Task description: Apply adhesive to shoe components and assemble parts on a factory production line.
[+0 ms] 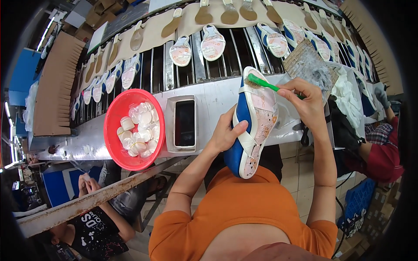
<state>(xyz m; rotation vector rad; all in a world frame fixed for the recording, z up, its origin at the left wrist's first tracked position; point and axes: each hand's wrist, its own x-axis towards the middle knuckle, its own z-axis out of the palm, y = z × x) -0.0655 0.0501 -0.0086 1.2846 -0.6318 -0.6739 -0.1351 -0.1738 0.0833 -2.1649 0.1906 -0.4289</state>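
My left hand (225, 132) is wrapped round the side of an upside-down-looking sandal on a blue shoe last (235, 156), thumb on the blue. White straps cross the last, and the sandal's pale patterned sole (264, 115) faces up at me. Pinched in my right hand (303, 98) is a green-handled brush (265, 83), its bristles touching the sole near the far end. To the left of my hands stands a red plastic bowl (111, 145) holding round whitish discs, some bound with rubber bands. Beside it a white tray (193, 145) holds a black phone-like slab (184, 123).
A roller conveyor (156, 65) runs behind the metal worktop (209, 93), carrying several strapped lasts and a row of loose soles (203, 15). Crumpled clear plastic on brown cardboard (300, 56) lies at right. Co-workers sit at the lower left (100, 226) and far right (383, 161). A rusty rail (87, 198) crosses lower left.
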